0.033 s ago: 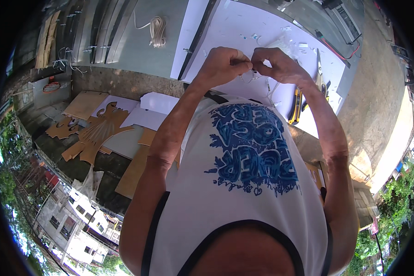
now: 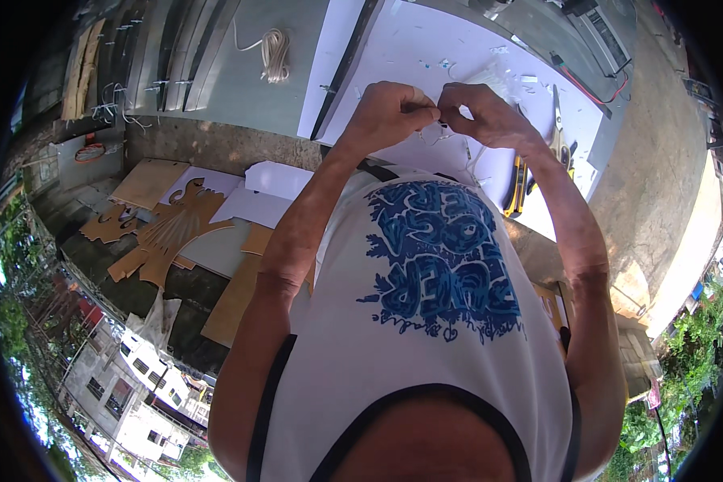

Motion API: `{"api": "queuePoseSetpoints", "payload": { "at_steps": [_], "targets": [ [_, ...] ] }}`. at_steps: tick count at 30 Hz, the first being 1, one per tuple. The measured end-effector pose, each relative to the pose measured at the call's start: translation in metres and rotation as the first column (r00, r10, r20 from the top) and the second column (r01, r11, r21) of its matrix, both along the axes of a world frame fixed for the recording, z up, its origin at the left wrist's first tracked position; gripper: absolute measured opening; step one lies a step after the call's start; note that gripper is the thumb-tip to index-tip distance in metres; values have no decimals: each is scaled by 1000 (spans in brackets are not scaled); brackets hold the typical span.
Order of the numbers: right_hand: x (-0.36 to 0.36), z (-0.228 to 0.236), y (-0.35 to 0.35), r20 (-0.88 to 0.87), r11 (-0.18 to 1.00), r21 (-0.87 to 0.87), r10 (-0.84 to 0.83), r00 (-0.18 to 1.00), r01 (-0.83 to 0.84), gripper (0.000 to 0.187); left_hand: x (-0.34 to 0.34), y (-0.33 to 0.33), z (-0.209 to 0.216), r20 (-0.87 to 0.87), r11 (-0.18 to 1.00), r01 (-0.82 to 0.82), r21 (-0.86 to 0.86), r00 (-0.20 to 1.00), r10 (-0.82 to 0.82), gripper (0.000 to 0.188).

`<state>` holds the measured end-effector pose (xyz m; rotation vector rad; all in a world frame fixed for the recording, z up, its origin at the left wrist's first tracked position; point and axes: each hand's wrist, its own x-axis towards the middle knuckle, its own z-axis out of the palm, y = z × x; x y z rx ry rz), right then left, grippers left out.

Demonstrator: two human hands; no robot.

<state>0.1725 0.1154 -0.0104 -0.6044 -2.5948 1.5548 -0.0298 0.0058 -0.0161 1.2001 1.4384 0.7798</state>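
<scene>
My left hand [image 2: 390, 116] and my right hand [image 2: 486, 116] meet fingertip to fingertip over a white work sheet [image 2: 410, 48]. Both are closed in a pinch. Between and below the fingertips hangs a thin wire [image 2: 435, 140] with tiny pieces on it; its finer detail is too small to tell. Beside my right wrist lie scissors [image 2: 557, 120] with their blades pointing away from me. Nearer to me, a yellow and black utility knife [image 2: 516, 191] rests on the sheet under my right forearm.
A coil of pale cord [image 2: 275, 56] and long metal strips [image 2: 169, 56] lie on the left of the grey table. At far right sits a metal-cased unit [image 2: 598, 32] with red and black leads [image 2: 580, 85]. Cut brown board shapes [image 2: 181, 229] lie lower left. Small scraps dot the sheet.
</scene>
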Motion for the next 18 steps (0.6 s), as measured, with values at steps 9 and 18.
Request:
{"api": "queuePoseSetpoints", "payload": {
  "at_steps": [9,18],
  "targets": [
    [4,-9,-11,-11,980,-146,-138,990,135,11,-6,4,-7,-11,997,75,16,997,-75,25],
    [12,-11,-18,-106,953,-223,-233,967,205,25,-7,0,7,138,982,-50,-180,988,75,23]
  ]
}}
